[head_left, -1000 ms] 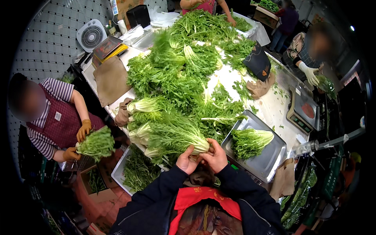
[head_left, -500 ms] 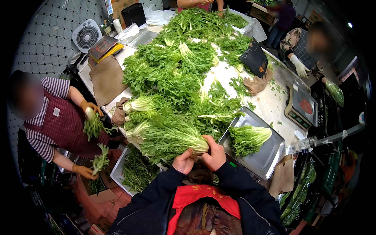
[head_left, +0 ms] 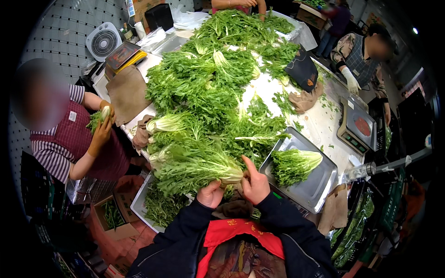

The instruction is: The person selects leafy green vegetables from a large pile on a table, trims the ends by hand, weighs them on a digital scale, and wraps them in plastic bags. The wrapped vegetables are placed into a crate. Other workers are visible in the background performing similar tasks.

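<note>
My left hand [head_left: 212, 193] is closed around the pale stem end of a leafy head of curly endive [head_left: 199, 167], whose green leaves spread to the left. At the cut base, my right hand [head_left: 256, 186] has its forefinger stretched out and its thumb apart, close beside the stems. Whether its thumb touches the base is hard to make out. To the right, another trimmed endive head [head_left: 296, 164] lies in a grey metal tray [head_left: 320, 197]. More endive [head_left: 194, 83] is heaped across the white table [head_left: 317, 125] beyond my hands.
A scale [head_left: 357, 125] stands at the table's right side, near a dark cap [head_left: 301, 69] and a brown cloth [head_left: 306, 98]. Below the table edge, a white crate [head_left: 143, 208] holds leaves. A gloved co-worker [head_left: 83, 143] at left holds greens; another person [head_left: 361, 60] stands at far right.
My left hand has shifted down and left with the endive head, and my right forefinger has straightened. The left co-worker has raised both hands together around the greens; the far-right person's hands have lowered.
</note>
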Demonstrator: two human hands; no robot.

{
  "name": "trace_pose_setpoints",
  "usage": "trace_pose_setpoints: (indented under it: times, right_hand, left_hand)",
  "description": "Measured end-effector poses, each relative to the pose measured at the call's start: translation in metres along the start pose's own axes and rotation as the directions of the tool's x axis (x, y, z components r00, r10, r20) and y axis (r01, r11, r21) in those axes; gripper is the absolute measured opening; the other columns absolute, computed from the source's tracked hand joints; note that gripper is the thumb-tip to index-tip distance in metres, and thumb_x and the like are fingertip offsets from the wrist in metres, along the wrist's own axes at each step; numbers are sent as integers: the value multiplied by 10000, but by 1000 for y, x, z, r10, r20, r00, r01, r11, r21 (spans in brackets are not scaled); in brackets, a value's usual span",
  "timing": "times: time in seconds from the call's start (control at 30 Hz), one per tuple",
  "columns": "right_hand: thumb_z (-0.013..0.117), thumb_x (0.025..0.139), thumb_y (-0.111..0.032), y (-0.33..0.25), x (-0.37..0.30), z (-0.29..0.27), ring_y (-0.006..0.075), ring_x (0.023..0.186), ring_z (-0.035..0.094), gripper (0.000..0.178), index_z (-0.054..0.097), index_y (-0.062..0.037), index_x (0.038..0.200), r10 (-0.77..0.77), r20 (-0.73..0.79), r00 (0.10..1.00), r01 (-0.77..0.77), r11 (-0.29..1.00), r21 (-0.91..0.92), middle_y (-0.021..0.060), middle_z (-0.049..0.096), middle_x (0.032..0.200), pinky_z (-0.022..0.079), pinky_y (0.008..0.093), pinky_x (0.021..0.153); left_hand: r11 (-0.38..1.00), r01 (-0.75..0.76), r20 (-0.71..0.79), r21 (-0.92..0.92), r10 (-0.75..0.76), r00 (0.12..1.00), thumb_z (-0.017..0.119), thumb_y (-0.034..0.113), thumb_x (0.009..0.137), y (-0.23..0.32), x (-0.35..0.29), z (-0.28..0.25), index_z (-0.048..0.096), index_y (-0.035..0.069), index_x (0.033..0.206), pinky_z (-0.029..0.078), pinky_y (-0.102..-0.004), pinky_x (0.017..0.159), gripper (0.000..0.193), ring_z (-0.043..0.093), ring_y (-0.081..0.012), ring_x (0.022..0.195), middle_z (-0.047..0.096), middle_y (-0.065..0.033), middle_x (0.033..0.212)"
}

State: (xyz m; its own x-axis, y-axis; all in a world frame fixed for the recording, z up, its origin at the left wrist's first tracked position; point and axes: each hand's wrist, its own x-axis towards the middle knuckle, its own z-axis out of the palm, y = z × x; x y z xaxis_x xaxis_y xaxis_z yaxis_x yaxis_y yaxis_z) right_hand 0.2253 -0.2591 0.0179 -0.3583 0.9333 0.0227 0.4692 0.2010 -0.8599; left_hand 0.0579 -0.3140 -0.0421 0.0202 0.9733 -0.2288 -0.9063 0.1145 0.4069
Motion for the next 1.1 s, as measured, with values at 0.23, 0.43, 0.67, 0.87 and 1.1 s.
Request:
trace_pose_setpoints:
  times: [0.23,0.43,0.67,0.87,1.1]
  right_hand:
    - [717,769,-118,-4,-1,-3,341,1045,626,796,310,-11,1444,-104,109,989,96,992,79,237,590,1197,499,343,869]
    - [528,982,-191,39,6,14,240,890,655,365,462,-1,1287,155,199,968,-251,515,820,122,635,1078,543,328,786]
    - [541,977,-299,57,1,-3,222,837,625,363,541,-12,1199,310,390,867,-413,11,910,156,638,1067,535,345,742]
    - [460,1008,-338,64,9,-22,216,830,583,437,491,5,1278,272,310,911,-307,-56,950,209,614,1117,510,353,719]
    - [473,1005,-319,46,5,-20,198,811,623,427,490,17,1268,254,249,935,-287,125,950,180,630,1091,538,329,712]
  left_hand:
    - [908,47,-123,417,5,992,699,51,850,22,9,28,577,26,1210,473,-331,923,382,606,-209,1063,630,-93,1181]
    - [900,189,-186,392,-123,975,632,35,881,21,10,34,548,9,1195,535,-304,665,327,643,-190,736,663,-134,971]
    - [960,213,-250,183,-164,954,526,-47,842,29,14,0,491,28,1134,389,-272,482,303,501,-140,557,581,-140,858]
    - [989,76,-48,-128,-83,995,484,159,936,51,33,-54,472,-40,1158,495,-293,656,298,590,-172,780,600,-148,981]
    - [343,206,-60,917,-391,918,622,341,918,27,28,10,405,22,1378,483,-398,934,600,605,-273,1083,584,-167,1228]
